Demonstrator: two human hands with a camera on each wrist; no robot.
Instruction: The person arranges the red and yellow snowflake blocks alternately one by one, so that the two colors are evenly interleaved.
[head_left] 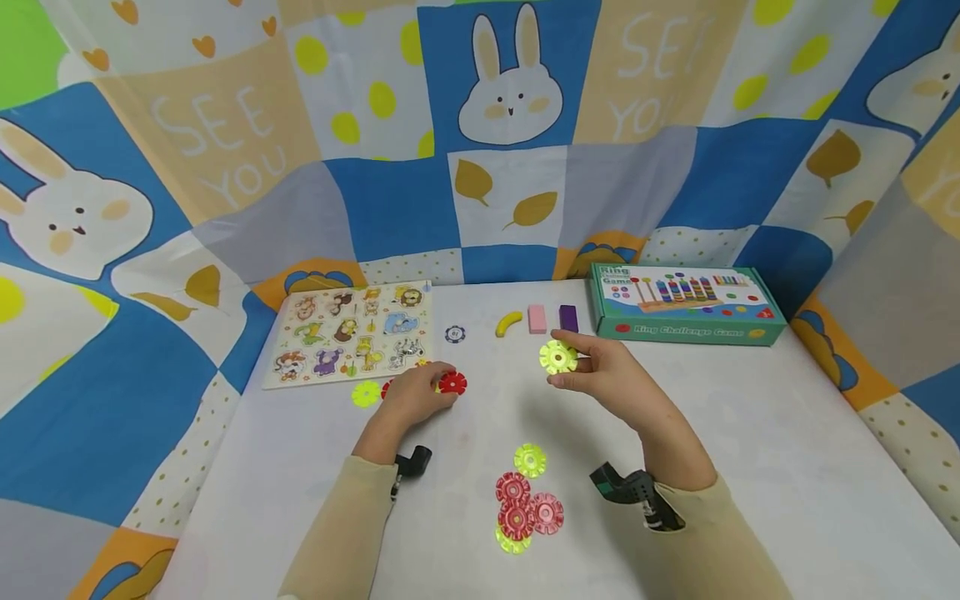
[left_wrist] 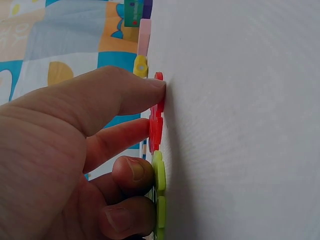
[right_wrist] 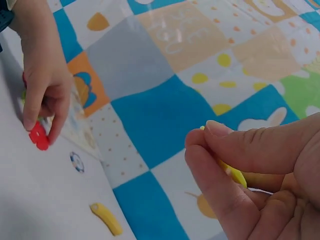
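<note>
My left hand (head_left: 416, 396) is low at the lower right corner of the animal board (head_left: 348, 333). Its thumb and index finger pinch a red notched disc (head_left: 453, 382) by its edges, flat against the white tabletop. Beside that disc, under the curled fingers in the left wrist view, are yellow-green discs (left_wrist: 159, 175). Raised above the table, my right hand (head_left: 607, 375) pinches a yellow-green notched disc (head_left: 558, 357) between thumb and fingers. In the right wrist view the fingers mostly hide this disc (right_wrist: 235, 174).
Nearer me lies a cluster of red discs (head_left: 547, 513) and yellow-green discs (head_left: 530, 460), some overlapping. Further back are a small round chip (head_left: 455, 334), a toy banana (head_left: 508, 323), a pink block (head_left: 537, 319), a purple block (head_left: 568, 317) and a green game box (head_left: 690, 308).
</note>
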